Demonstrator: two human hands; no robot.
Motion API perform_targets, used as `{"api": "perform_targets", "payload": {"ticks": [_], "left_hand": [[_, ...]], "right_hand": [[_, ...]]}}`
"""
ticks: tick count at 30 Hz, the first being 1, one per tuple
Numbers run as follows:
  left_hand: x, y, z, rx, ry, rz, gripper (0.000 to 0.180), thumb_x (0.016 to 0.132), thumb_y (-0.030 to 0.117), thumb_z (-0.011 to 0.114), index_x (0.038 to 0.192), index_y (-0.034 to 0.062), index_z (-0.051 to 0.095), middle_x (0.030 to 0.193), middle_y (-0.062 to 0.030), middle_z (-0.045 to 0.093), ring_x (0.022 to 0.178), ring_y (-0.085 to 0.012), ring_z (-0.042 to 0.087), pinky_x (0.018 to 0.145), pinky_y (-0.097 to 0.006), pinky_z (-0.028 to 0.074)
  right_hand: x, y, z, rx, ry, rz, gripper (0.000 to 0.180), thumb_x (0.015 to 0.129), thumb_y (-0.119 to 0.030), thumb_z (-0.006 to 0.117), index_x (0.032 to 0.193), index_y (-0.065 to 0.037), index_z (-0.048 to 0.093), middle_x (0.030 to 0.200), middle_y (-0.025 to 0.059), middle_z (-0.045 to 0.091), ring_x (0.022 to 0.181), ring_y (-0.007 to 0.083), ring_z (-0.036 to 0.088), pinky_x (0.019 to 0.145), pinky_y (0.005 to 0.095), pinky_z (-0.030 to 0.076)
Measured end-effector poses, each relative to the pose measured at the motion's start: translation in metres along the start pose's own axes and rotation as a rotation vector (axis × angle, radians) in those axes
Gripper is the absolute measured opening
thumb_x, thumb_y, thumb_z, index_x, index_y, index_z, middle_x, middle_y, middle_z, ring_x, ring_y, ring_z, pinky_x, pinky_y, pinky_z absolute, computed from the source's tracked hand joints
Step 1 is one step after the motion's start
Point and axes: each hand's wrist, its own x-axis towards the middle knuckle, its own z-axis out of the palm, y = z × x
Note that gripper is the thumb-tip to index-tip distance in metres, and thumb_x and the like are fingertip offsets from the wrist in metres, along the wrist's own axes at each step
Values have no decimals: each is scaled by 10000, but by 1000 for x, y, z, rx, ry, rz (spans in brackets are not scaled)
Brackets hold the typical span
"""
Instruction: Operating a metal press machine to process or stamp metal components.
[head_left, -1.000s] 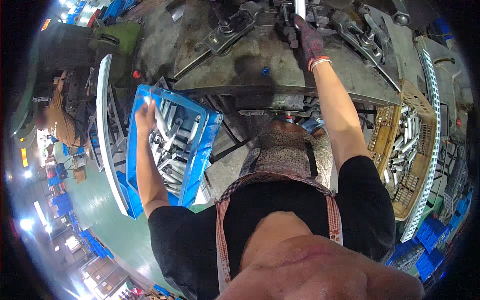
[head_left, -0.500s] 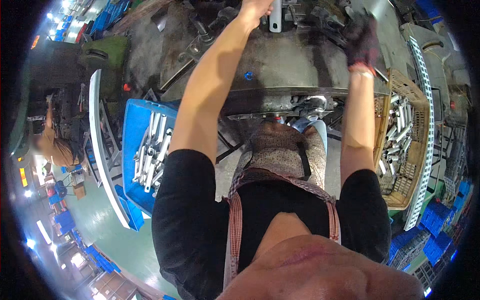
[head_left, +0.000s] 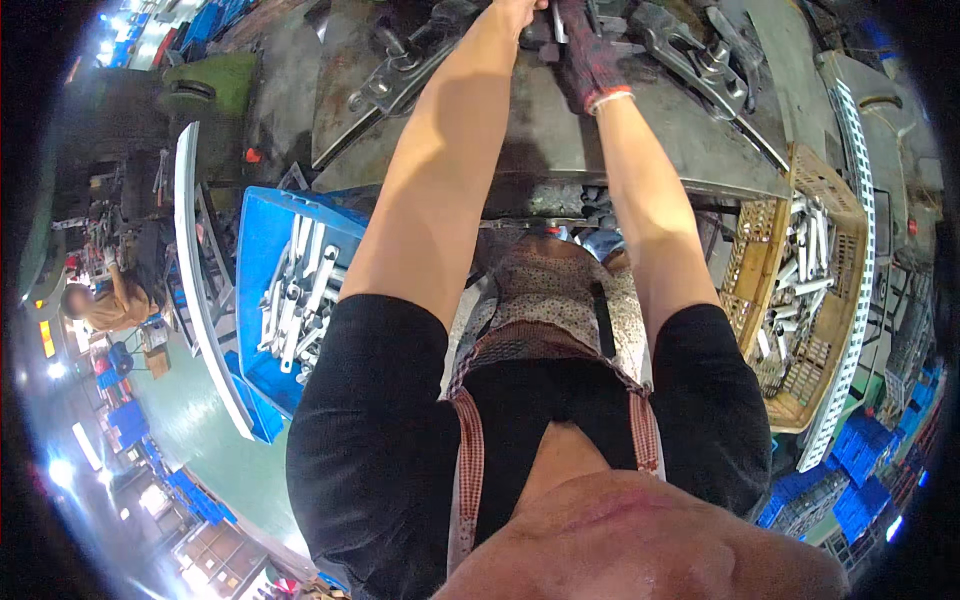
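The grey metal table (head_left: 560, 150) fills the upper middle of the view, and its far edge runs out of the top of the picture, so what stands at the back of it is cut off. Both hands meet there, at the far edge of the table. The bare left hand (head_left: 520, 10) is mostly out of view, and its grip cannot be made out. The right hand (head_left: 585, 50), in a dark knitted glove with a pale cuff, is closed around a thin upright metal piece (head_left: 556, 25) just beside the left hand, though how tightly cannot be told. To the left of the table and lower down stands a blue crate (head_left: 262, 250) of bright metal parts (head_left: 300, 295), its near corner hidden by the left upper arm. To the right of the table, a tan basket (head_left: 850, 260) holds more metal parts, and its lower end slips behind the right shoulder. The near edge of the table lies over the patterned apron, leaving only a narrow gap between the forearms. A second earlier the left hand was down at the blue crate while the right was already up at the far edge; half a second ago the left had come up to the table.
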Motion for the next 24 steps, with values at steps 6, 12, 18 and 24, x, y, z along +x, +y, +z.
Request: {"api": "perform_targets", "payload": {"ticks": [6, 12, 18, 24], "left_hand": [[-7, -4, 4, 177, 144, 61, 520, 851, 441, 826, 571, 55, 617, 525, -42, 556, 411, -153, 489, 410, -349, 356], [-5, -4, -6, 583, 87, 315, 530, 893, 520, 730, 752, 10, 742, 689, -161, 709, 662, -318, 701, 644, -431, 515], [-20, 6, -5, 923, 73, 258, 570, 925, 623, 608, 918, 85, 793, 971, -212, 743, 951, -421, 707, 823, -499, 555], [-17, 6, -2, 794, 168, 290, 569, 906, 614, 645, 870, 64, 782, 918, -217, 743, 909, -415, 716, 793, -486, 553]], "right_hand": [[38, 12, 28, 912, -144, 153, 398, 1074, -465, 500, 1313, -168, 616, 841, -56, 578, 719, 58, 542, 598, 229, 443], [36, 42, 23, 11, 119, -355, 499, 1072, -470, 489, 1412, -110, 549, 1119, 82, 685, 1091, 230, 625, 975, 385, 473], [23, 32, 23, -76, 23, -26, 558, 1041, -539, 524, 1362, -91, 616, 1099, 147, 696, 1027, 289, 661, 904, 427, 496], [26, 32, 27, 110, -5, 124, 415, 1111, -354, 392, 1485, -207, 494, 1165, 178, 709, 964, 282, 681, 861, 431, 509]]}}
